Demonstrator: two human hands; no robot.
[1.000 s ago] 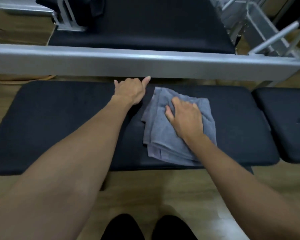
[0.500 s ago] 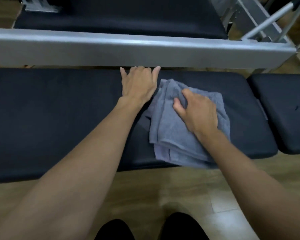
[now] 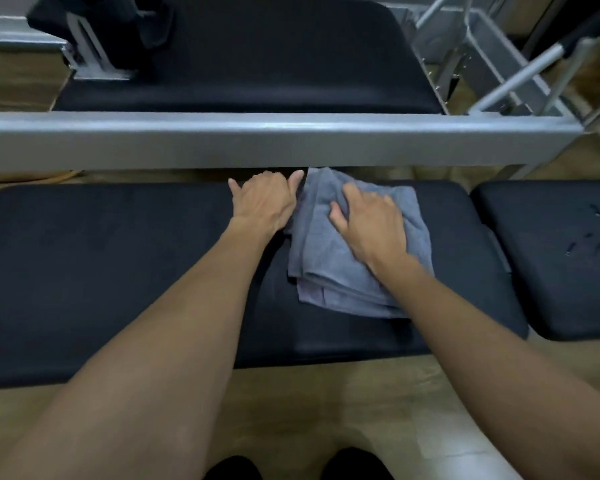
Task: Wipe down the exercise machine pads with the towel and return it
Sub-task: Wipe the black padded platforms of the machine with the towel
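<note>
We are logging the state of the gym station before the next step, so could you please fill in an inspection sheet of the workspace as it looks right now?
Surface: long black pad, bare apart from the towel and hands; wooden floor below.
Job's things: grey folded towel lying flat on the long pad, right of its middle; smaller black pad to the right, with small marks on it; another black pad beyond the silver frame bar.
Clutter: nothing seen.
Hands: left hand resting on the long pad, beside the towel; right hand pressed flat on the towel.
Cables: nothing seen.
Surroundings: metal machine frame at upper right; dark shoes at the bottom edge.
</note>
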